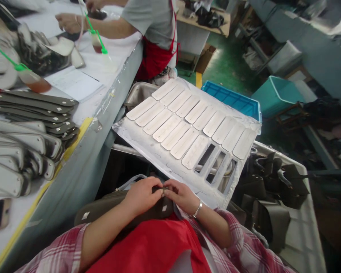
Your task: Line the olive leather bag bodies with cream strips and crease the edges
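Note:
My left hand [143, 195] and my right hand [181, 195] meet over my lap, fingertips pinched together on a dark olive leather strap [113, 206] that lies across my red apron. The strap bears small white square tabs. Just beyond my hands a white backing sheet [170, 163] holds rows of pale oblong sticker strips [187, 119]; three slots at its near right end are empty. My right wrist wears a silver bracelet.
On the left, a workbench [82, 167] carries stacks of olive straps [31, 106], green-capped glue bottles [31, 77] and paper. A co-worker in a red apron [156, 34] stands at its far end. A bin of dark leather pieces [269, 193] sits right; blue crates [235, 100] behind.

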Available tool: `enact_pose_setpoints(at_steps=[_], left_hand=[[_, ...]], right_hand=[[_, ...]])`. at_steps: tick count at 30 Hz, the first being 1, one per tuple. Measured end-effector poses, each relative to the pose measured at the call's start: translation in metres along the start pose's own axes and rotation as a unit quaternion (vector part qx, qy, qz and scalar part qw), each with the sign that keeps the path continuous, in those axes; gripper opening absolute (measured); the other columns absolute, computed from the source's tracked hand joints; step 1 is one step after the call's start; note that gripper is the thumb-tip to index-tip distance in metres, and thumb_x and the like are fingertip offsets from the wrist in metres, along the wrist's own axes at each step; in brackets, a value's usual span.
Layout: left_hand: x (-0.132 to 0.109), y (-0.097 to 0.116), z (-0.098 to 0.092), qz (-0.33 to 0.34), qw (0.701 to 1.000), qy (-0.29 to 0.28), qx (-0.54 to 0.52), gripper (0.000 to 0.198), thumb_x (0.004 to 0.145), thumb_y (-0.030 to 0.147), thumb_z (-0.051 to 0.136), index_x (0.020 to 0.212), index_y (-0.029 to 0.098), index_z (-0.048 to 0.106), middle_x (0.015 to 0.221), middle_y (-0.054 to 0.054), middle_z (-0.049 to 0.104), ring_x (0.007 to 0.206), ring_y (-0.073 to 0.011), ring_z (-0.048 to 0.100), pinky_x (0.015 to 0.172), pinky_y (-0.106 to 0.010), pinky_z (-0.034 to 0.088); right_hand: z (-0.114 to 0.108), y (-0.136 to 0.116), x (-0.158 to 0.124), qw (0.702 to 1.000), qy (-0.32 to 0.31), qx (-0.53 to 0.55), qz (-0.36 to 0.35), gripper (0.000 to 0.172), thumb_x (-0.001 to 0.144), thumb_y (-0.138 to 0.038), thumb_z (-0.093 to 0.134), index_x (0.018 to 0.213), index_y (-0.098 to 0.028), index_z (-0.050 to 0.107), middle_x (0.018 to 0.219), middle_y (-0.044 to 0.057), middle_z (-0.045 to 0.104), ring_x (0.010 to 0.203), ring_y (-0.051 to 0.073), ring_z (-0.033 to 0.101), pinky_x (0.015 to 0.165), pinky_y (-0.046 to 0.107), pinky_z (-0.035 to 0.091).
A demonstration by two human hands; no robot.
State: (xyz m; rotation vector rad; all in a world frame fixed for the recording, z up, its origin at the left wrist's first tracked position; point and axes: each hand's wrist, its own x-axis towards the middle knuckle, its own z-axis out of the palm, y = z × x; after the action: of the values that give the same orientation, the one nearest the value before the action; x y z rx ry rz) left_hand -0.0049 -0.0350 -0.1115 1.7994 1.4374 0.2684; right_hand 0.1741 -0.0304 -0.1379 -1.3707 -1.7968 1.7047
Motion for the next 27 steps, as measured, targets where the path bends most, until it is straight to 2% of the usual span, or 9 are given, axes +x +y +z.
enact_pose_setpoints(at_steps=[5,8,10,12,14,16,19,21,27], left_hand=[[-0.025,-0.001,-0.005,0.088,0.993,0.071,0.034,0.021,0.08,0.028,0.049,0.095,0.019,0.061,0.094,-0.004,0.063,0.088,-0.0177,0.057,0.08,-0.028,0.044],[-0.061,-0.017,-0.02,0.114,0.977,0.151,0.1,0.027,0.081,0.029,0.049,0.103,0.018,0.058,0.108,-0.007,0.061,0.103,-0.0205,0.052,0.098,-0.037,0.033],[-0.091,-0.04,-0.033,0.079,0.968,0.199,0.129,0.032,0.081,0.035,0.05,0.107,0.018,0.057,0.113,-0.009,0.059,0.108,-0.0228,0.05,0.103,-0.043,0.026],[-0.122,-0.067,-0.045,0.004,0.972,0.209,0.109,0.041,0.078,0.042,0.052,0.111,0.017,0.055,0.117,-0.011,0.057,0.11,-0.0249,0.048,0.101,-0.042,0.03],[-0.148,-0.092,-0.054,-0.093,0.978,0.182,0.043,0.05,0.074,0.046,0.056,0.115,0.017,0.053,0.117,-0.011,0.056,0.108,-0.0267,0.05,0.097,-0.043,0.035],[-0.166,-0.108,-0.057,-0.154,0.974,0.15,-0.075,0.054,0.073,0.045,0.057,0.119,0.017,0.049,0.114,-0.01,0.058,0.105,-0.0263,0.053,0.094,-0.042,0.038],[-0.178,-0.115,-0.056,-0.139,0.942,0.131,-0.277,0.054,0.073,0.038,0.058,0.121,0.014,0.048,0.113,-0.01,0.06,0.104,-0.0234,0.056,0.092,-0.036,0.042],[-0.178,-0.115,-0.053,-0.126,0.92,0.138,-0.344,0.053,0.071,0.034,0.06,0.119,0.014,0.049,0.112,-0.01,0.062,0.1,-0.0229,0.058,0.087,-0.035,0.046],[-0.174,-0.118,-0.041,-0.121,0.913,0.208,-0.329,0.049,0.069,0.031,0.061,0.114,0.014,0.054,0.1,-0.008,0.066,0.093,-0.0224,0.061,0.083,-0.034,0.047]], right_hand=[[0.004,-0.013,-0.013,0.988,0.076,-0.13,-0.012,0.026,0.077,-0.036,0.056,0.092,-0.016,0.062,0.07,-0.001,0.053,0.062,0.011,0.047,0.06,0.024,0.038],[0.005,-0.017,-0.021,0.985,0.075,-0.155,-0.029,0.031,0.074,-0.037,0.06,0.095,-0.015,0.061,0.085,0.003,0.058,0.071,0.012,0.053,0.068,0.026,0.042],[0.006,-0.019,-0.024,0.986,0.032,-0.163,-0.033,0.032,0.074,-0.036,0.06,0.098,-0.015,0.06,0.091,0.004,0.06,0.076,0.013,0.055,0.073,0.027,0.043],[0.007,-0.021,-0.025,0.986,0.0,-0.168,-0.024,0.032,0.074,-0.033,0.059,0.1,-0.015,0.06,0.092,0.004,0.062,0.077,0.014,0.056,0.073,0.028,0.043],[0.009,-0.023,-0.024,0.986,-0.006,-0.167,-0.016,0.032,0.074,-0.031,0.057,0.101,-0.013,0.059,0.092,0.005,0.063,0.076,0.015,0.057,0.072,0.029,0.044],[0.01,-0.024,-0.022,0.987,-0.01,-0.161,-0.016,0.033,0.074,-0.031,0.056,0.1,-0.012,0.059,0.091,0.006,0.063,0.076,0.016,0.058,0.072,0.03,0.045],[0.012,-0.025,-0.02,0.989,-0.015,-0.142,-0.029,0.036,0.074,-0.037,0.055,0.099,-0.012,0.06,0.092,0.008,0.063,0.078,0.018,0.059,0.073,0.031,0.045],[0.013,-0.026,-0.021,0.99,-0.014,-0.133,-0.034,0.038,0.073,-0.039,0.055,0.1,-0.012,0.059,0.094,0.008,0.063,0.083,0.019,0.059,0.075,0.032,0.045],[0.026,-0.033,-0.036,0.992,0.035,-0.118,0.025,0.041,0.077,-0.042,0.05,0.109,-0.018,0.056,0.101,0.009,0.063,0.085,0.021,0.059,0.066,0.031,0.046]])
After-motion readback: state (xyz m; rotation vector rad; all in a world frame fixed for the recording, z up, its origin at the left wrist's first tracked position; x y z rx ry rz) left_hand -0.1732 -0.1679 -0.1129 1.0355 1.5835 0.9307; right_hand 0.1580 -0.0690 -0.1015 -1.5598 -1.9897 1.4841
